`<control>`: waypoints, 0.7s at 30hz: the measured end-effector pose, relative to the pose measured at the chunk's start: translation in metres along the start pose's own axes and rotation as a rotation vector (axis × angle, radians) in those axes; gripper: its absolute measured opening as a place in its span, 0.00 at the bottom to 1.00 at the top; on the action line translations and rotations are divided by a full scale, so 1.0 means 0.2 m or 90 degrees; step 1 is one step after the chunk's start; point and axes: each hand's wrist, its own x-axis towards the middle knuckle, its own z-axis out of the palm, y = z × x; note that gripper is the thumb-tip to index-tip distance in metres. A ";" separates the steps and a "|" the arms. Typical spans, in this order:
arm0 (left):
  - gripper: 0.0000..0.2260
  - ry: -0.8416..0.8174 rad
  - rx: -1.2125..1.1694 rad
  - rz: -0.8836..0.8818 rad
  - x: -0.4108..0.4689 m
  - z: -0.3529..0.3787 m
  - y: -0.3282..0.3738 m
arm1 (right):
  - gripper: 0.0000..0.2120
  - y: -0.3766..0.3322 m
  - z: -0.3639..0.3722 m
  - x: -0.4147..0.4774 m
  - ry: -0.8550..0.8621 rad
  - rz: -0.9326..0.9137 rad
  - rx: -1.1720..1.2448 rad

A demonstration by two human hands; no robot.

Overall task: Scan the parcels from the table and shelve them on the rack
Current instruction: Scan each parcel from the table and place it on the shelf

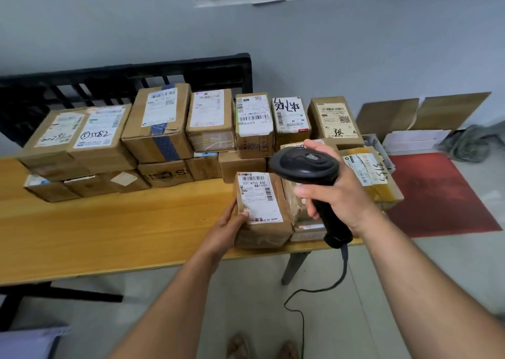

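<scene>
Now, on the wooden table (109, 222), in front of the stacked boxes (158, 123), the small brown parcel (262, 230) sits at the near edge, long axis running away from me, label (258, 197) up. My left hand (226, 227) grips its left side; my right hand (336, 194) wraps the barcode scanner (306, 164), whose head hovers just right of the label.

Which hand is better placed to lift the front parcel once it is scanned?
Left: the left hand grips that parcel by its side, while the right hand holds the scanner.
</scene>
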 end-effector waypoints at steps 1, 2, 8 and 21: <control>0.33 -0.010 -0.028 -0.013 0.00 -0.01 0.01 | 0.37 0.00 0.00 0.00 -0.002 0.000 0.001; 0.37 -0.021 -0.057 -0.022 0.00 -0.03 0.01 | 0.37 -0.01 0.00 0.00 -0.003 0.000 0.001; 0.48 -0.014 -0.074 0.065 -0.05 -0.12 0.07 | 0.37 -0.03 0.02 -0.02 -0.003 0.006 -0.004; 0.50 0.132 -0.014 0.316 -0.22 -0.37 0.23 | 0.40 -0.34 0.29 -0.12 -0.078 -0.116 0.041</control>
